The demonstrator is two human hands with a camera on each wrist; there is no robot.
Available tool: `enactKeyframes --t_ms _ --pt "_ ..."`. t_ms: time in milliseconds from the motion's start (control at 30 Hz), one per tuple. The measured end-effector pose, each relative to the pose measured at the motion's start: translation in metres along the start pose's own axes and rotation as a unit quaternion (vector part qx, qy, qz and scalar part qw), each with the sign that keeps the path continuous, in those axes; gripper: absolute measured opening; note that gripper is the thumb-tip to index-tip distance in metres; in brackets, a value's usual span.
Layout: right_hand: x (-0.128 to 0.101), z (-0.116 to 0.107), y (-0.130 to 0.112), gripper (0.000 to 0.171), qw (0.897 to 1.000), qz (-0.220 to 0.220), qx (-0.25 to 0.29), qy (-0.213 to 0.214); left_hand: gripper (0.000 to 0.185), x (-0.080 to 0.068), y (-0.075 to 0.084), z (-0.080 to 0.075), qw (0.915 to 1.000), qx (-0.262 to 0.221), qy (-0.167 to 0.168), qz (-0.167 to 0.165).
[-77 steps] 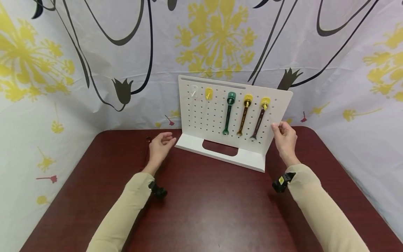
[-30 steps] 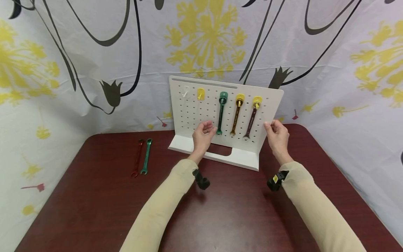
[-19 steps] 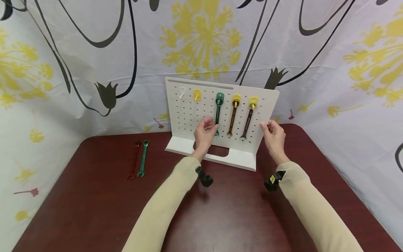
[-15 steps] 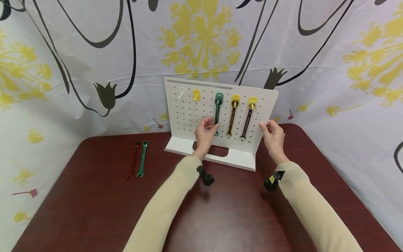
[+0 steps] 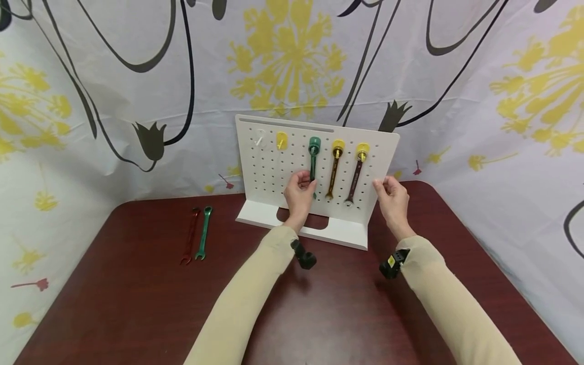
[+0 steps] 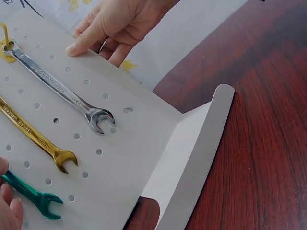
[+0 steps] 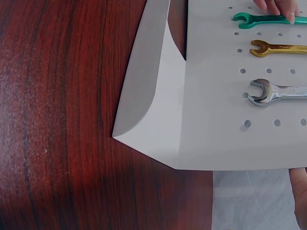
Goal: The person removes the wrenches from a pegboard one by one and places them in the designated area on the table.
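Note:
On a white pegboard stand (image 5: 301, 208), three combination wrenches hang from hooks: a green wrench (image 5: 313, 165), a gold wrench (image 5: 333, 175) and a silver wrench (image 6: 57, 86). My left hand (image 5: 299, 195) pinches the green wrench low on its shaft; its ring end is still on the green hook (image 5: 315, 142). In the right wrist view those left fingers (image 7: 283, 6) lie against the shaft near the open jaw. My right hand (image 5: 394, 202) grips the board's right edge, thumb in front and other fingers behind it.
A red wrench (image 5: 190, 238) and another green wrench (image 5: 204, 233) lie side by side on the dark red table (image 5: 114, 294), left of the stand. A clear hook (image 5: 260, 137) and a yellow hook (image 5: 282, 141) carry nothing. A patterned cloth (image 5: 201, 101) hangs behind.
My left hand has come from beside the wrenches on the table, rightward to the hanging green wrench, and now pinches it. My right hand stays on the board's edge.

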State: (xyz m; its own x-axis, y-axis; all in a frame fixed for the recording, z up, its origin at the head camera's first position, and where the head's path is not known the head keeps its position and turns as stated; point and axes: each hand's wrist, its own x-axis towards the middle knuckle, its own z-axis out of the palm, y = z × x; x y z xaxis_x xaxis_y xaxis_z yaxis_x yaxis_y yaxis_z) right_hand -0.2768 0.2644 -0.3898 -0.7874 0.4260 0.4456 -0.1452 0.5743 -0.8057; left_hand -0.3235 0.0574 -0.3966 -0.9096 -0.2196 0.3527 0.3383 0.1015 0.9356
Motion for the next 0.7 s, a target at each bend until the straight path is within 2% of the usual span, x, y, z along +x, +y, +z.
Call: enactKeyframes --t_ms 133,300,700 --pt "-0.0006 -0.0004 -0.0002 0.029 1.000 0.007 0.003 -0.003 0.022 -0.0002 0.0003 0.0029 0.9998 0.011 0.013 0.011" --pt "-0.0005 0.0003 0.0002 0.029 1.000 0.005 0.006 -0.003 0.021 0.0004 0.0007 0.0050 0.9995 0.023 0.019 0.007" --pt "-0.0011 0.0001 0.0000 0.028 1.000 0.002 0.020 -0.002 0.021 -0.0005 0.0015 0.0006 0.9996 0.028 -0.002 0.011"
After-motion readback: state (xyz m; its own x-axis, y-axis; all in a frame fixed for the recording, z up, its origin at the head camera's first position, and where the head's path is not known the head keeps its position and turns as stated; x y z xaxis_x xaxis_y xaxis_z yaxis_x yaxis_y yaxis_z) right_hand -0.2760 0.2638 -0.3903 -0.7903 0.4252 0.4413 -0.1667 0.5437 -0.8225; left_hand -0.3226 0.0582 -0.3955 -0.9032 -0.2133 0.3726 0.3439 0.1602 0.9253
